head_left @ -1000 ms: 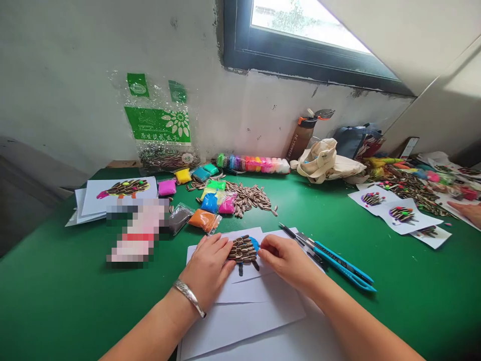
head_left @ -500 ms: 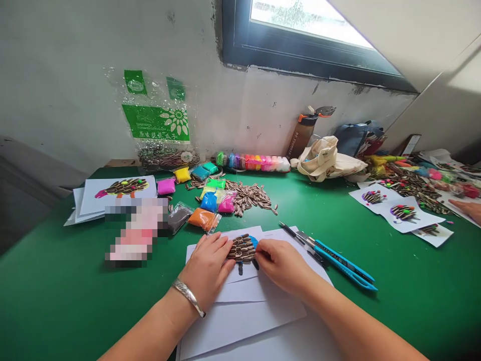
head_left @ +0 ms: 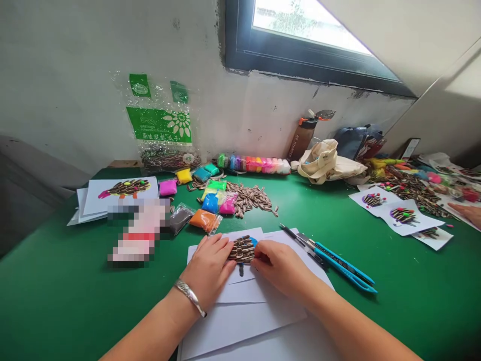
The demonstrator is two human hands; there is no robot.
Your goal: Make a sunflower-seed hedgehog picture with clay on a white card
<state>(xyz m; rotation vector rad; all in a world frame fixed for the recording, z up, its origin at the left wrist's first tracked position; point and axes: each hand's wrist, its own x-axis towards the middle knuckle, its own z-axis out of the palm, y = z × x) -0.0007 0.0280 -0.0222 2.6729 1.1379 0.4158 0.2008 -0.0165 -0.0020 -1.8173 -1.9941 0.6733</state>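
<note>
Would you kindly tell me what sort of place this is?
Probably a craft workspace: colorful packets, loose seeds and a seed-covered picture share a green table.

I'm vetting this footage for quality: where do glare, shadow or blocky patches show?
In the head view, the window glares nearly white in places; in the head view, glints speckle the clear plastic bag; in the head view, soft shadow darkens the papers below the right hand, and coarse pixel blocks obscure a pinkish patch.

Seed picture (head_left: 243,249) on papers (head_left: 259,316), seed pile (head_left: 254,198) behind
</note>
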